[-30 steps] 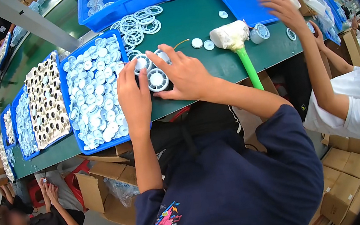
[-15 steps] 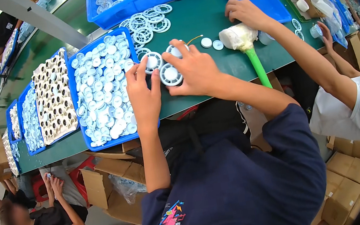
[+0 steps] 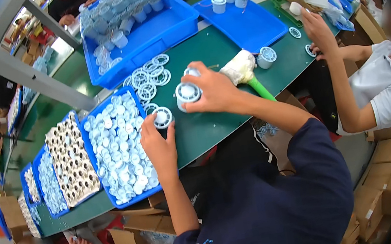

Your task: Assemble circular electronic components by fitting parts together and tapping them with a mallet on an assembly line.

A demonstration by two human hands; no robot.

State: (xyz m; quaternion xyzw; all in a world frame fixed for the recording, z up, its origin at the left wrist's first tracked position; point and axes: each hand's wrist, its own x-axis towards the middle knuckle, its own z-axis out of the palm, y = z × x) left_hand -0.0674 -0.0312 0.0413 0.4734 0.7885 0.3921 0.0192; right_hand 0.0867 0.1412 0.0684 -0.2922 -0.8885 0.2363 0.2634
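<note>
My left hand (image 3: 159,145) grips a pale-blue part with a slotted round rim and white centre (image 3: 162,118) between thumb and fingers. Just to its right, my right hand (image 3: 217,88) is closed around a pale-blue cylindrical housing with a slotted top (image 3: 187,93). A second pale part (image 3: 191,72) shows partly under the right fingers. Loose slotted rings (image 3: 151,77) lie on the green table beyond my hands. A white-wrapped mallet head with a green handle (image 3: 262,88) lies right of my right hand, near another housing (image 3: 266,57).
Left of my hands, a blue tray (image 3: 90,153) is heaped with small round caps, beside egg-carton trays (image 3: 71,161). A large blue bin (image 3: 158,41) of housings stands behind; a flat blue tray (image 3: 247,26) holds several more. A co-worker's hand (image 3: 318,28) is at the right.
The view has shifted, showing more of the blue bin. My hands have moved apart, each with a part in it. The co-worker's nearer hand has lifted away from beside the mallet.
</note>
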